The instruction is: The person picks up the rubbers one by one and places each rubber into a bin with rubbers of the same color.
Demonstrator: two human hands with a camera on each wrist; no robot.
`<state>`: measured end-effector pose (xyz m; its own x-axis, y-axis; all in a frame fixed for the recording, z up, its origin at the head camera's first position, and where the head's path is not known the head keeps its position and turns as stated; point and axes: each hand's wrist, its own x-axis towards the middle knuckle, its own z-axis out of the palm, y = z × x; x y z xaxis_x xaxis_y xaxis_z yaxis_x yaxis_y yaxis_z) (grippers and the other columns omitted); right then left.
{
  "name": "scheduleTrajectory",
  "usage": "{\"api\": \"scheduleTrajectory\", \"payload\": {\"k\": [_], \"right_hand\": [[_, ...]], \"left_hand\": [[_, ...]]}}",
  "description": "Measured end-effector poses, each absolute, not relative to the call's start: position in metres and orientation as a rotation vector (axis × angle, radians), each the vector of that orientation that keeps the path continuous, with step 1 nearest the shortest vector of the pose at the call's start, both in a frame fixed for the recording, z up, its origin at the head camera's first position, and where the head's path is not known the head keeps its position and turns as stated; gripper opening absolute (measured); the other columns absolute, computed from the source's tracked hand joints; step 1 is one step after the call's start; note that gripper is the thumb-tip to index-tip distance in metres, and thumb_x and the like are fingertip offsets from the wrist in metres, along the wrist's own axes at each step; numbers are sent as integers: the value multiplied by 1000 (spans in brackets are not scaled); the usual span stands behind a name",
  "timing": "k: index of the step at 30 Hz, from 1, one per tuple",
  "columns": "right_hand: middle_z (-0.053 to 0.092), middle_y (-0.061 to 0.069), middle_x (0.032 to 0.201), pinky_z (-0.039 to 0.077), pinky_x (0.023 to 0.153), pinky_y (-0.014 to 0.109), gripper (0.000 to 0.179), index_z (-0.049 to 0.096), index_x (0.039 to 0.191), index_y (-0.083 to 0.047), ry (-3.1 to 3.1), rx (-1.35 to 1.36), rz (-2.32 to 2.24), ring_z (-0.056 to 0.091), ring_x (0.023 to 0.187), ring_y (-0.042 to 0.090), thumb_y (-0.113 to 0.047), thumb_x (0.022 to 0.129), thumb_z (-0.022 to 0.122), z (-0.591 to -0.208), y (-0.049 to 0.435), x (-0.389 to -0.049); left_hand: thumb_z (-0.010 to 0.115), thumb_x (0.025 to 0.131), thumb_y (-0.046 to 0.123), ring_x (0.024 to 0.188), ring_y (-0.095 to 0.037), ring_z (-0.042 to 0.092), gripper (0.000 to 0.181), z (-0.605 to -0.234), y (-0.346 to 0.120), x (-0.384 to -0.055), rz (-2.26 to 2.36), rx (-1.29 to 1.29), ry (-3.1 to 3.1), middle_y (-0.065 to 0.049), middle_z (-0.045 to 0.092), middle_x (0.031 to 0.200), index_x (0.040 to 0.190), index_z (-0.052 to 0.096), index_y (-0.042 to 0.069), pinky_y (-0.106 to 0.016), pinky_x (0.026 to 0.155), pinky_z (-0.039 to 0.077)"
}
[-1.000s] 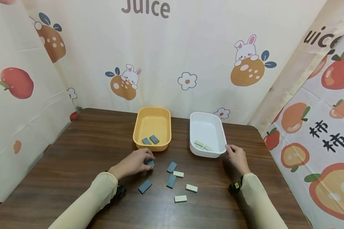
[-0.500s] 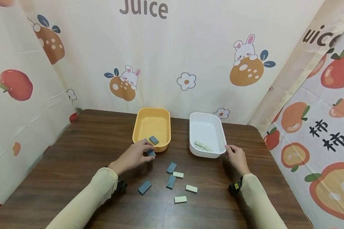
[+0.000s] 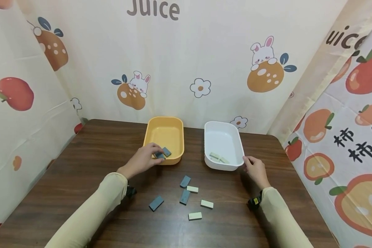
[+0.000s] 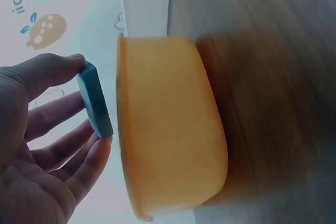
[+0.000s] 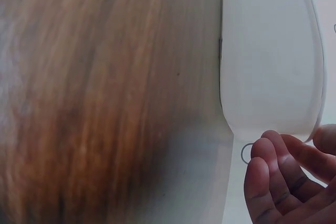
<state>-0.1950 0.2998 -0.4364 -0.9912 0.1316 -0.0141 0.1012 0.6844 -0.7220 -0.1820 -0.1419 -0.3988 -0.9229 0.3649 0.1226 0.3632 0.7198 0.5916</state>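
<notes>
Toward far edge of table [image 3: 90, 155], left hand [image 3: 143, 157]: pinches blue block [image 4: 95, 100] above rim of yellow bin [image 4: 170, 124], probably for clearance.
Right hand [image 3: 256, 170]: grips white bin [image 3: 221, 166], probably steadying.

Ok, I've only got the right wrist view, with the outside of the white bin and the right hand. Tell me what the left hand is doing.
Observer: The left hand pinches a blue-grey block between thumb and fingertips.
Operator: Give me its position.
Observer: It's at the near end of the yellow bin, with the held block above rim level.
Operator: Now report what's inside the white bin; I can't see over its wall.
Observer: A few pale green blocks lie at its near end; they overlap too much in the head view for a sure count.
</notes>
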Motion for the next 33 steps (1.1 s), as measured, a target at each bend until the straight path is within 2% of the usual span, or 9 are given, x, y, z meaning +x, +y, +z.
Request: {"api": "scheduleTrajectory", "payload": {"k": [5,13,18,24,33], "right_hand": [[67,20,86,49,62,23,45,65,116,7,-2852,-211,1216,60,68,13,-32,103,45,-437,300,-194],[67,18,83,49,60,22,43,65,114,8,-2827,-219,1233,59,66,11,-29,103,47,-439,299,-193],[68,17,82,50,60,21,43,65,114,7,-2825,-226,1240,59,65,9,-30,103,46,-441,300,-193],[68,17,82,51,60,21,44,65,116,7,-2821,-242,1253,59,65,9,-31,103,46,-442,301,-193],[67,18,85,51,61,21,45,65,115,6,-2826,-242,1262,59,66,10,-32,103,45,-439,298,-194]], "left_hand": [[73,88,24,101,-26,61,31,-401,-144,-195,1038,544,2917,-10,63,115,112,71,5,-44,87,52],[70,90,21,103,-29,61,23,-408,-144,-213,1111,510,2945,-11,61,117,109,73,7,-45,86,52],[68,91,25,102,-28,62,26,-411,-140,-223,1083,509,2942,-10,63,116,111,73,7,-45,86,52],[66,93,27,105,-28,61,28,-413,-133,-236,1022,498,2899,-10,63,116,112,72,8,-45,91,51],[68,91,26,109,-28,59,27,-419,-122,-255,921,476,2850,-11,63,117,111,72,7,-45,96,48]]}}
